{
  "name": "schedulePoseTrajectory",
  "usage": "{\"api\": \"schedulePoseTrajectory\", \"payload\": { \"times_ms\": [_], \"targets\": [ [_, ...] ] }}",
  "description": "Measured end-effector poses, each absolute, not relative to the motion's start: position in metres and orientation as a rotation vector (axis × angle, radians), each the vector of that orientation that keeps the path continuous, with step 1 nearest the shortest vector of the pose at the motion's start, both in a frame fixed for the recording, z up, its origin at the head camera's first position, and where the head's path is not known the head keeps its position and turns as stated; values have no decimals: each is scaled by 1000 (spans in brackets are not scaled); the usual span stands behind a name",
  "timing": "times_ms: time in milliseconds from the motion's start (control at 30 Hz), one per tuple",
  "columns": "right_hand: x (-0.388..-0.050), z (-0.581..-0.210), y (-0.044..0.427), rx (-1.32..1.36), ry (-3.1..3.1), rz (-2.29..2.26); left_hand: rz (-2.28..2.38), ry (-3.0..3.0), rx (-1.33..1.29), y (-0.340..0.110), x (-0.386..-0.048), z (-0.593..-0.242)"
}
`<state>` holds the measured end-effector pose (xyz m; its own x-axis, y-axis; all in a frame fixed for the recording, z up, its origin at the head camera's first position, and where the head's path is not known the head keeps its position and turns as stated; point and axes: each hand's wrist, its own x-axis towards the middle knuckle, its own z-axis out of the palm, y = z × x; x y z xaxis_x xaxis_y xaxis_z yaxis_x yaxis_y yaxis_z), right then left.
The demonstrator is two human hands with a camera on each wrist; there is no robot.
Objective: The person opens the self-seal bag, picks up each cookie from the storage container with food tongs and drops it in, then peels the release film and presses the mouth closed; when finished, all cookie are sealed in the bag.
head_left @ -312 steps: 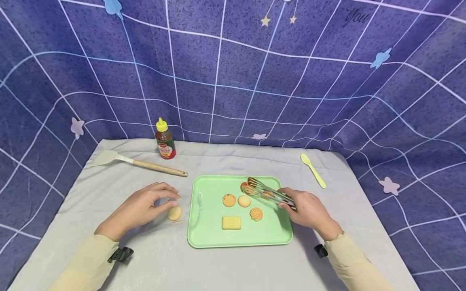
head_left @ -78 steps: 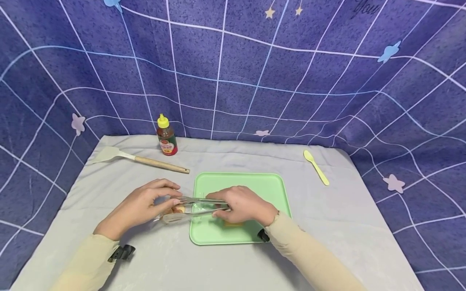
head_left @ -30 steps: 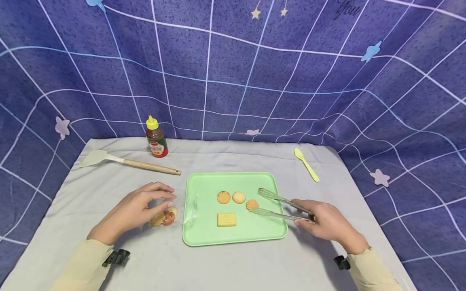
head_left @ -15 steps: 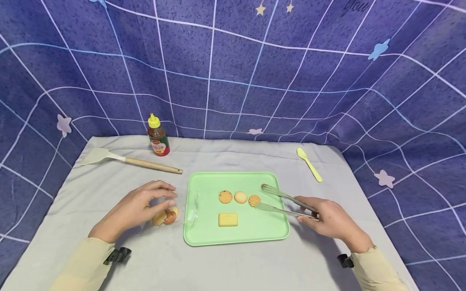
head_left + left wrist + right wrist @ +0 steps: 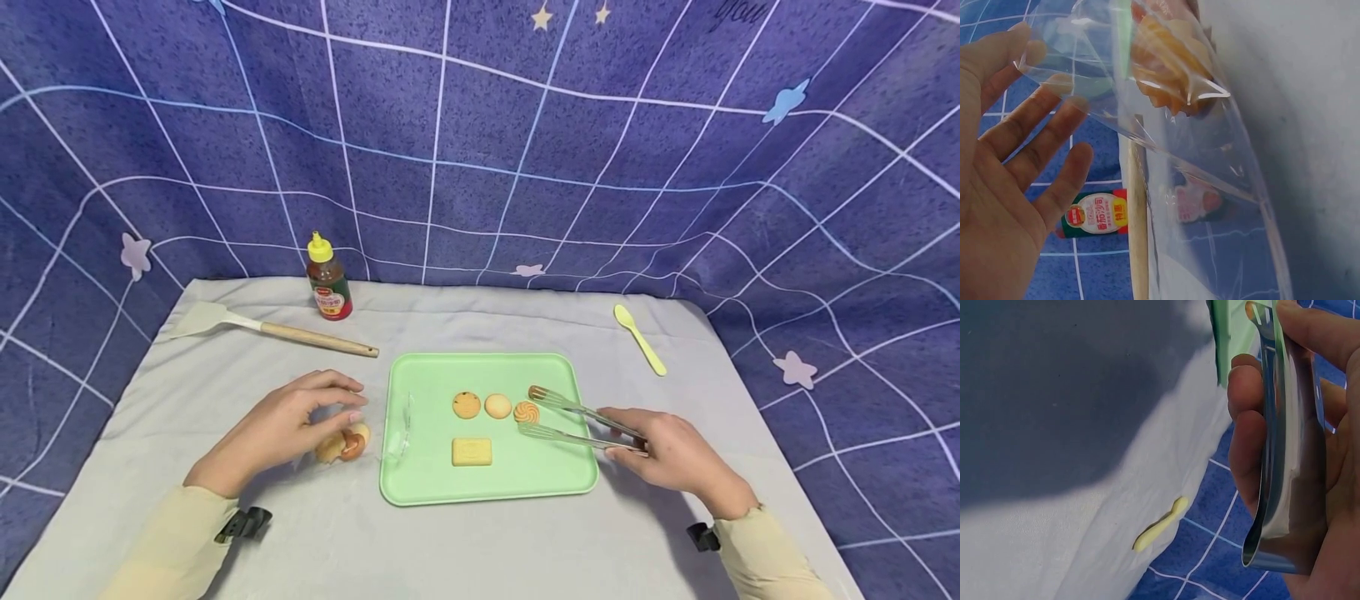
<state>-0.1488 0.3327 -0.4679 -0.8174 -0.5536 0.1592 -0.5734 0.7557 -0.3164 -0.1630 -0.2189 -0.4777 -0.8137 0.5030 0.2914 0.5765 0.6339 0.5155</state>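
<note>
My right hand grips metal tongs over the right side of the green tray. The tongs' tips stand apart on either side of a swirl cookie. A speckled round cookie, a plain round cookie and a rectangular biscuit lie on the tray. My left hand holds the mouth of a clear plastic bag at its fingertips; its far side overlaps the tray's left edge. Several cookies are inside the bag, partly hidden by the thumb.
A spatula with a wooden handle lies at the back left, beside a sauce bottle with a yellow cap. A pale yellow spoon lies at the back right. A blue patterned curtain stands behind the table.
The tongs went from the tray's upper right to the bag, then returned to the tray. Two cookies have left the tray, and the bag holds more. Lately the tongs' tips moved slightly left around the swirl cookie.
</note>
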Motion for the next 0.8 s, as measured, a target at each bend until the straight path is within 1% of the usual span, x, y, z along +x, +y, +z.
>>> {"api": "schedulePoseTrajectory", "payload": {
  "times_ms": [800],
  "targets": [
    [-150,-473,329,971,-2837,551,-923,-2750,-891,-220,-161,-477]
  ]
}}
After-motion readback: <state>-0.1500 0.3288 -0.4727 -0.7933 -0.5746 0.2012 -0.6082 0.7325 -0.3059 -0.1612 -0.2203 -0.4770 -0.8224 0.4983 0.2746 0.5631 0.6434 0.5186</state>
